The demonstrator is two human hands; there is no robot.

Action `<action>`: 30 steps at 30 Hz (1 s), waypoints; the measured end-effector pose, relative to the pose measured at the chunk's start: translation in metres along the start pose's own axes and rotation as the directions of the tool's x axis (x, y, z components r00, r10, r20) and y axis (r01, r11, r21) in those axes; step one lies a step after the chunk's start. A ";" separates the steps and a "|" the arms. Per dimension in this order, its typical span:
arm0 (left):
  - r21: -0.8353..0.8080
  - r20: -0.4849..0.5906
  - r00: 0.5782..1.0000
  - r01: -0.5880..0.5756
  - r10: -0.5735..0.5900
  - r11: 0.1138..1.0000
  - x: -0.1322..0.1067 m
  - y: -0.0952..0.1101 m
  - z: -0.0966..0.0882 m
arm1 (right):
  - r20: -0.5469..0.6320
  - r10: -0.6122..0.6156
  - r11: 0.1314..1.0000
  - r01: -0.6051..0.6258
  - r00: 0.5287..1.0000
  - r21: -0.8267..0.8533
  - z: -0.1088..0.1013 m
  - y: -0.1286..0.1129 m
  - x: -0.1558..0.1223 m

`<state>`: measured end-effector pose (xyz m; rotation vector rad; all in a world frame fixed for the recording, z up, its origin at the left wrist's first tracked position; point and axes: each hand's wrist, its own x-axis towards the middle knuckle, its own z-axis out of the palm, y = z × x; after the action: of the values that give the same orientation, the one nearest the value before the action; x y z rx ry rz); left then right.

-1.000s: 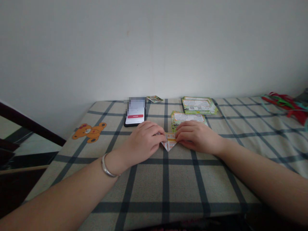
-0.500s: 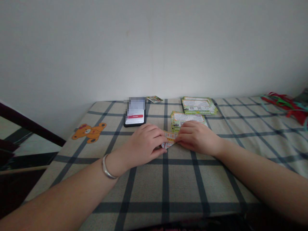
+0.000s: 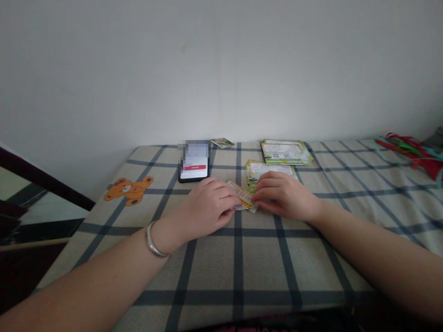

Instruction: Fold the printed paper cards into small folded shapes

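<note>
A small printed paper leaflet (image 3: 241, 195), orange, yellow and white, lies between my two hands just above the checked cloth. My left hand (image 3: 213, 203) grips its left edge with thumb and fingers; a silver bangle is on that wrist. At the leaflet's right corner are the bent fingertips of my right hand (image 3: 282, 196), closed around that end; the exact contact is hard to see. Behind the right hand, and partly covered by it, is a stack of green and white leaflets (image 3: 254, 170). Another stack of similar leaflets (image 3: 285, 152) sits farther back, overlapping the first.
A smartphone (image 3: 194, 173) with a lit screen lies behind my left hand, beside a small folded leaflet (image 3: 222, 142) near the wall. An orange bear cutout (image 3: 129, 190) is on the left. Red and green fabric strips (image 3: 411, 150) lie at the far right of the checked tablecloth (image 3: 214, 272).
The leaflet between my hands has turned, its upper left edge now showing above my left fingers and more of its printed face visible. My hands have shifted only slightly.
</note>
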<state>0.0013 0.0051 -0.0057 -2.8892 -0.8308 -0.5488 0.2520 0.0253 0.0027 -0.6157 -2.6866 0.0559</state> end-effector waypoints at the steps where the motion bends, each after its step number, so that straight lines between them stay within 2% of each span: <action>1: 0.001 0.000 1.000 -0.004 0.004 1.000 0.000 -0.001 0.000 | -0.009 0.012 1.000 -0.012 1.000 -0.002 -0.001 0.000 0.000; 8: -0.074 0.005 1.000 -0.027 0.028 0.997 -0.001 -0.008 0.004 | -0.026 0.071 0.997 -0.071 0.997 0.005 0.001 0.003 0.000; 16: -0.163 0.004 0.998 -0.066 0.067 0.984 0.000 -0.007 0.004 | -0.045 0.061 0.998 -0.061 0.997 0.015 0.006 0.006 -0.003; 21: -0.132 -0.009 0.995 -0.104 0.103 0.986 0.001 -0.007 0.005 | 0.017 0.053 0.998 -0.053 0.998 0.017 0.007 0.007 -0.004; 30: -0.039 0.037 0.995 -0.096 0.098 0.995 0.000 -0.005 0.000 | 0.019 0.042 0.999 -0.042 0.999 0.018 0.005 0.008 -0.002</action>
<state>-0.0013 0.0094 -0.0055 -2.9637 -0.6875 -0.5059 0.2551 0.0316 -0.0041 -0.6697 -2.6884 0.0980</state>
